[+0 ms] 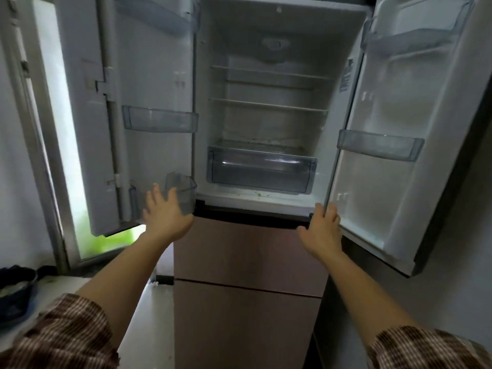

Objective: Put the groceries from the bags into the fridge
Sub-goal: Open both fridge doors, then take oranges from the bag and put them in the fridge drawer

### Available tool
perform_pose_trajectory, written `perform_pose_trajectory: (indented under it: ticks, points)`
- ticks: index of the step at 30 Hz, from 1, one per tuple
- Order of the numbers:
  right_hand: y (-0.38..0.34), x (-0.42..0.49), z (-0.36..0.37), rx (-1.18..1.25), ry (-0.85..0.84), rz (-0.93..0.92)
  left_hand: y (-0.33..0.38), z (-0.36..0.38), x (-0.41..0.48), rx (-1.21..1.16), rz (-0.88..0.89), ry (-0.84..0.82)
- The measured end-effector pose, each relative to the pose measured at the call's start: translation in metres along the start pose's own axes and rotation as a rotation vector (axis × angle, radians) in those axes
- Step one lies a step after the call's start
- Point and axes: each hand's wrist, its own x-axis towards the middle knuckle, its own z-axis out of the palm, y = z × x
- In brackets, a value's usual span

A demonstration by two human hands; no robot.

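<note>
Reaching forward, both hands are held at the lower edges of the doors of the fridge (266, 123), which is seen straight ahead with both doors swung wide. The left hand (165, 211) is laid beside the lowest clear bin (183, 190) of the left door (149, 75), fingers straight and spread. The right hand (323, 225) is set on the inner edge of the right door (399, 102), fingers straight and close together, thumb apart. A dark bag (16, 294) is seen on the counter (66, 284), lower left.
</note>
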Motion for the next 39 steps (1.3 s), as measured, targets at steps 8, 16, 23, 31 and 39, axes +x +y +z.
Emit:
perform_pose_trajectory:
  ticks: [8, 16, 23, 31, 39]
  points:
    - [-0.142, -0.081, 0.051, 0.139, -0.24, -0.446, -0.069, -0.052, -0.077, 0.113, -0.013, 0.041]
    - [-0.3, -0.21, 0.108, 0.245, -0.407, -0.842, -0.226, -0.151, -0.156, 0.25, -0.196, 0.054]
    - [-0.446, -0.356, 0.168, 0.352, -0.569, -0.999, -0.401, -0.247, -0.224, 0.323, -0.439, 0.046]
    - [-0.595, -0.497, 0.236, 0.319, -0.776, -1.008, -0.583, -0.35, -0.286, 0.379, -0.649, -0.015]
    - [-0.718, -0.578, 0.302, 0.269, -0.891, -1.129, -0.73, -0.39, -0.301, 0.346, -0.776, 0.01]
